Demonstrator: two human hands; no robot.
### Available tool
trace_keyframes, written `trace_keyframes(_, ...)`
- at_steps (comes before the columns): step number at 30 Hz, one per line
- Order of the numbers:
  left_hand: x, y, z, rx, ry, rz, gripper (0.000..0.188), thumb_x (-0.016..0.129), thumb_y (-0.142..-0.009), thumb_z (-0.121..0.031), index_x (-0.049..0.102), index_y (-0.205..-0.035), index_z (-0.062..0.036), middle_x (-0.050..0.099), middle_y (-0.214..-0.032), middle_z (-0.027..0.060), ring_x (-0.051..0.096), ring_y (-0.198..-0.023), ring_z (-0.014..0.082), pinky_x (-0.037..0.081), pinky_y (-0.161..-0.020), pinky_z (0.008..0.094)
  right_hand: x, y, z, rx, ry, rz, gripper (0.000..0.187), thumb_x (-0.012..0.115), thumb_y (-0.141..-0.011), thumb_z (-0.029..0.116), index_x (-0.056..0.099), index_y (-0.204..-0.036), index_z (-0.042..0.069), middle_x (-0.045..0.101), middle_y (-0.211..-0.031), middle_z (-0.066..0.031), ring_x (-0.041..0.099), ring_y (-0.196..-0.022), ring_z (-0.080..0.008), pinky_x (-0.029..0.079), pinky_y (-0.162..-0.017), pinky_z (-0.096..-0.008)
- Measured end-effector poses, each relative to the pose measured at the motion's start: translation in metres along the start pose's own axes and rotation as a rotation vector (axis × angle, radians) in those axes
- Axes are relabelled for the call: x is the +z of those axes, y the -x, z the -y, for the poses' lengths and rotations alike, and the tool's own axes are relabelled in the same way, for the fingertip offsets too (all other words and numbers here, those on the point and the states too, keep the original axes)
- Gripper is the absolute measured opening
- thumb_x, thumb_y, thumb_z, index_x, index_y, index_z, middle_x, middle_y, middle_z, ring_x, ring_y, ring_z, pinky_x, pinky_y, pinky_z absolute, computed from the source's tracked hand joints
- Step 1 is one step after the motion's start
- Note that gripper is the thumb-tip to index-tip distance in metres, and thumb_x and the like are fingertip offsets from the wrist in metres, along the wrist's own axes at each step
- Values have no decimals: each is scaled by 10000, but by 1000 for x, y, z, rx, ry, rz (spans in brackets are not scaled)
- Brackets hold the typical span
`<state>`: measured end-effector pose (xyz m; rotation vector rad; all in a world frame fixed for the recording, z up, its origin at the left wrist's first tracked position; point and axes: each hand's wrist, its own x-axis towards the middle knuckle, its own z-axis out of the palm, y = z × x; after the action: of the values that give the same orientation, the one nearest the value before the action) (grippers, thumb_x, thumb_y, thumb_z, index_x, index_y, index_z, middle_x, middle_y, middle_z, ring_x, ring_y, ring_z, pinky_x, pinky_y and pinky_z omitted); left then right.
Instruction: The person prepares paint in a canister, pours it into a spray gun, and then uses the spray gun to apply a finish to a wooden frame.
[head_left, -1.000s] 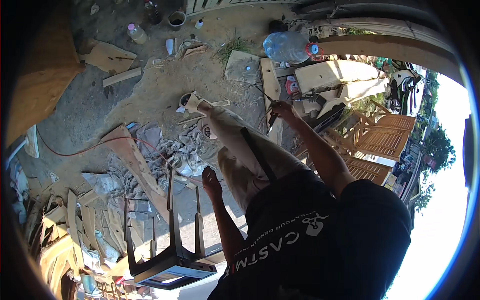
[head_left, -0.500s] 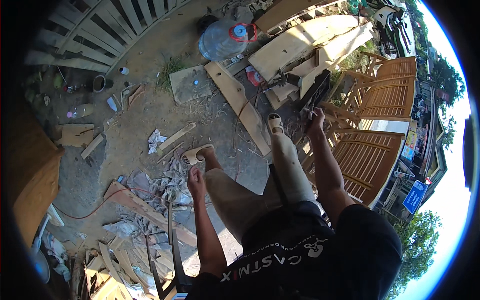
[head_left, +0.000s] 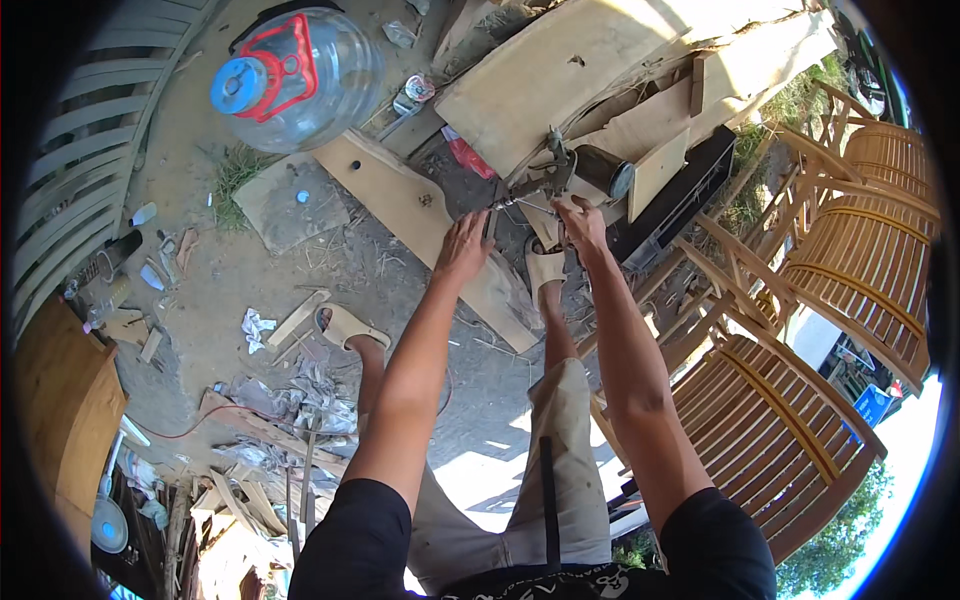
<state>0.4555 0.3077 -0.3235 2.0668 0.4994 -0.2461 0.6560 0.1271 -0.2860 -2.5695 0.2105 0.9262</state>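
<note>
A spray gun (head_left: 545,183) with a dark round cup (head_left: 603,173) lies beside the pale boards, a little beyond my hands. My left hand (head_left: 464,247) reaches to its near-left end, fingers bent around a dark part there; hose or handle, I cannot tell which. To the right, my right hand (head_left: 583,228) is close to the gun, its fingers curled together near a thin metal rod. Anything inside those fingers is too small to make out. Below the hands, a long wooden plank (head_left: 420,205) with a knot lies on the ground.
A big clear water jug (head_left: 345,85) with a red handle stands at the upper left. Slatted wooden chairs (head_left: 760,415) crowd the right side, near a black crate (head_left: 690,195). Crumpled rags (head_left: 310,385) and wood scraps lie at the lower left. My sandalled feet (head_left: 547,262) stand among them.
My view has tipped forward and closer to the boards. Both hands have reached out to the spray gun, the left from low beside my leg. The jug and chairs look larger.
</note>
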Motion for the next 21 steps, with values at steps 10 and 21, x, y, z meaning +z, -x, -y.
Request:
trace_keyframes(10,79,-60,51,35,47,-27,333,601,-1038,-250,550,-1280,-27,647,-1085,262,641,-968,475,538,-790,535,2,-11,23,-127,37,13,466,697,-898,457,749,-920,-6,689,-741,-233,696,-735,-360,529,-744,-430)
trace_keyframes(21,111,-73,88,198,47,-44,313,632,-1009,-306,527,-1188,-73,703,-930,221,696,-757,477,567,-602,548,10,-4,20,-200,-16,-23,458,707,-917,408,680,-826,-40,551,-612,-200,508,-580,-200,464,-614,-396)
